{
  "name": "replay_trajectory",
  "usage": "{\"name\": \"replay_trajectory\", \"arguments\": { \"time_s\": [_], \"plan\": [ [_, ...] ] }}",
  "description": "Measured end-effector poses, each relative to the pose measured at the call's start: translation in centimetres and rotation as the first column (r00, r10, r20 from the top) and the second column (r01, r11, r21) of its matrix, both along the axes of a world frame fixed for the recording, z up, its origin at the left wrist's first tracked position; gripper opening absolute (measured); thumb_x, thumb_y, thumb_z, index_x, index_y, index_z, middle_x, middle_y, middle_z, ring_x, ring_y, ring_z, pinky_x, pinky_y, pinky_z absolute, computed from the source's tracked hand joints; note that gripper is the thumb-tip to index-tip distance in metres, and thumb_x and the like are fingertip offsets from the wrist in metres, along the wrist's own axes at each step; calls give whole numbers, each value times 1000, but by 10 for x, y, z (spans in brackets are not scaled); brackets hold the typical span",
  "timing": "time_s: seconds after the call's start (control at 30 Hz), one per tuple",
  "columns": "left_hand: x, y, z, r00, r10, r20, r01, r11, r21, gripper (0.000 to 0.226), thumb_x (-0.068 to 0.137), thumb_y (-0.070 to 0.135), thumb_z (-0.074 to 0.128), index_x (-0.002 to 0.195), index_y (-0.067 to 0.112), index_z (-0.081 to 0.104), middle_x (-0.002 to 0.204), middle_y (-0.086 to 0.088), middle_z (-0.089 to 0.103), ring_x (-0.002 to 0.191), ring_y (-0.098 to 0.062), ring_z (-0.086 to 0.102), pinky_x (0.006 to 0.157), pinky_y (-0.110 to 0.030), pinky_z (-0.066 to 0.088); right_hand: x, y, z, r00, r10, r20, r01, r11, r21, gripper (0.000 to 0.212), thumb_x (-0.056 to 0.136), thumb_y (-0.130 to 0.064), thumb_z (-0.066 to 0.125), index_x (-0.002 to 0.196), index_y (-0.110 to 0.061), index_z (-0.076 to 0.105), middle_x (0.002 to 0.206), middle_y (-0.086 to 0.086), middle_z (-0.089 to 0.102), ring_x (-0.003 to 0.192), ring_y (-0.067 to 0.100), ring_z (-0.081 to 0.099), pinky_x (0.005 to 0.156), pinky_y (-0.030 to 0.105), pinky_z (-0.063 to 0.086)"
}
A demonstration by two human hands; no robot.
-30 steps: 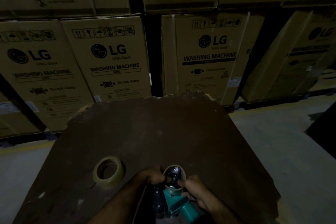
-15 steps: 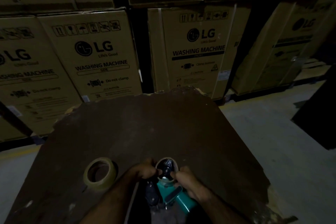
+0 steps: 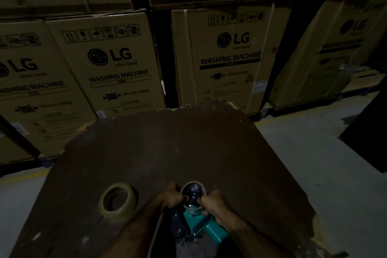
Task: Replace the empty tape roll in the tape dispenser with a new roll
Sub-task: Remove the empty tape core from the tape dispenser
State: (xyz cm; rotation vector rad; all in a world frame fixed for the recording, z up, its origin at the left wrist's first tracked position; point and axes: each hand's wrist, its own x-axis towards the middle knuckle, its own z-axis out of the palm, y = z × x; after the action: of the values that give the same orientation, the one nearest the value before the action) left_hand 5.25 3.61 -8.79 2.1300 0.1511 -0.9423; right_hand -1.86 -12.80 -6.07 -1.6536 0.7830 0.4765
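Gripping the empty tape roll (image 3: 193,194) from opposite sides, the left hand (image 3: 167,197) and the right hand (image 3: 216,203) meet at the near edge of a dark brown table (image 3: 188,148). The fingers (image 3: 178,196) of the left hand are curled closed against the left rim of the thin, pale core, and the right hand's fingertips (image 3: 202,201) are pinched closed on its right rim; how firm either hold is cannot be told in the dim light. The core still sits around the dark hub of the tape dispenser (image 3: 201,226), whose teal handle slants toward the lower right beneath the right wrist and whose dark blade assembly lies below the left hand. The dispenser appears to lie low at the table's near edge, though whether it touches the surface cannot be told.

1 new tape roll (image 3: 117,199), tan with a brown inner core, lies flat on the table to the left of the left forearm, near it but apart, its opening facing up.

Beyond the far, ragged edge of the table stand stacked cardboard boxes (image 3: 117,65) printed "LG", "WASHING MACHINE" and "Do not clamp", arranged in at least 2 tiers. A grey concrete floor (image 3: 314,153) shows on the right of the table, and on the left a faint yellow line runs across it
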Motion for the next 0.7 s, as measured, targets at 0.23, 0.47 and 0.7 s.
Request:
{"name": "replay_trajectory", "arguments": {
  "time_s": [0.23, 0.47, 0.7],
  "plan": [
    [-22, -18, 47, 981, 108, 160, -117, 992, 49, 28, 64, 8, 70, 91, 0, 72, 88, -12, 73, 80, -22, 70, 68, -34, 59, -2, 11, 15, 1000, -3, 17, 4, 999, -51, 29, 78, -4, 62, 104, -2, 48, 85, 5, 58, 69, 20, 66, 60, 30, 60],
    [-24, -17, 58, 973, 4, 231, -32, 993, 117, 17, 72, 16, 69, 87, 12, 73, 83, -4, 70, 75, -12, 64, 62, -20, 49, 3, 5, 13, 997, 76, 17, -75, 996, -43, 29, 73, -11, 67, 99, -2, 61, 81, 10, 70, 63, 18, 71, 58, 31, 61],
    [-26, 0, 59, 969, 230, 87, -192, 929, -317, 31, 88, 26, 64, 59, 15, 65, 49, 8, 63, 46, -2, 56, 48, -15, 45, -2, -10, 21, 997, 61, 49, -71, 964, 256, 34, 84, -33, 65, 107, -9, 61, 107, 12, 69, 90, 21, 69, 63, 27, 60]
  ]
}}
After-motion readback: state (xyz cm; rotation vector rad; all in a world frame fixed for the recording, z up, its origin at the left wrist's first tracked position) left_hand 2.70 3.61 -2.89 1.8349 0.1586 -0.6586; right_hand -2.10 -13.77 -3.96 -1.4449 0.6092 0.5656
